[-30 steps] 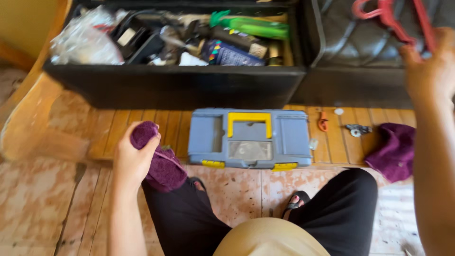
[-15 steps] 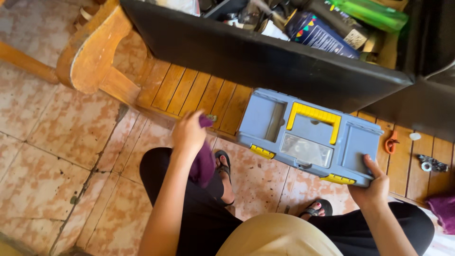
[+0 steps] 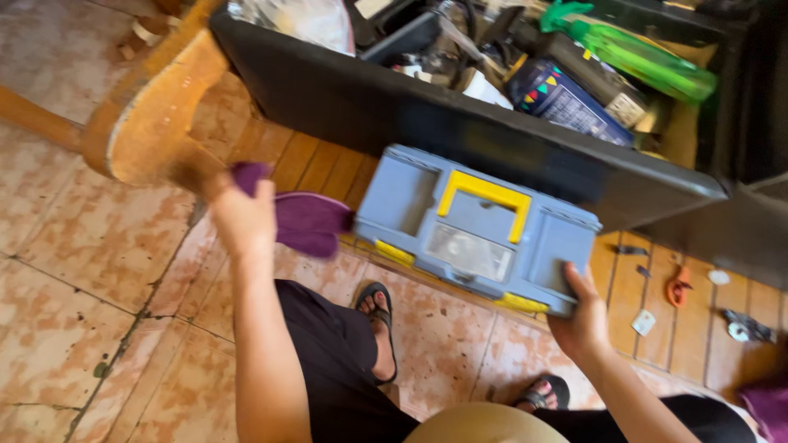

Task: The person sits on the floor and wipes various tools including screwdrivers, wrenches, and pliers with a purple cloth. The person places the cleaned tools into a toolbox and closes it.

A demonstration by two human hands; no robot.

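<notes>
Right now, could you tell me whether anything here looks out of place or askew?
The grey toolbox sits skewed, overhanging the slatted wooden platform, steadied by the right hand. Small loose items lie scattered on the slats. The left hand grips a purple cloth.

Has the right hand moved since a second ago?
Yes. The right hand came down from beside the black drawer and now grips the near right corner of the toolbox.

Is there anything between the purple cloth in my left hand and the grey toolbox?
Nothing visible. The purple cloth in the left hand already reaches the left end of the grey toolbox, with no object between them. The right hand grips the toolbox's right front corner.
</notes>
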